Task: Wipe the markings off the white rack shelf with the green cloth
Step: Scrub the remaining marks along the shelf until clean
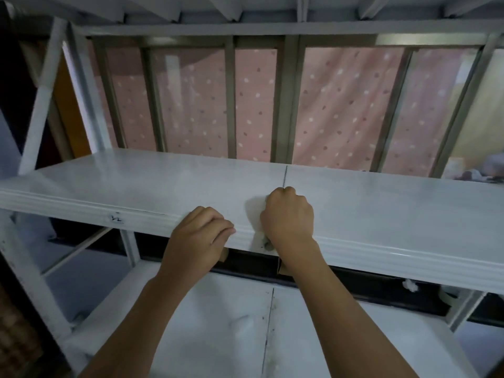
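cloth (266, 242): nearly all hidden in right hand (289, 214) fist | shelf-edge marking (116, 218): too small to read

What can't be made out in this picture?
Head view only:
- Cloth: nearly all hidden in the right hand; its colour is unclear.
- Marking on the shelf front: too small to read.
- Left hand: thumb hidden below the shelf edge.
- Objects at far right: blurred.

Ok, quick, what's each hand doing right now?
Left hand: fingers curled over the shelf front edge, gripping it.
Right hand: fisted round the cloth, pressing it on the shelf.
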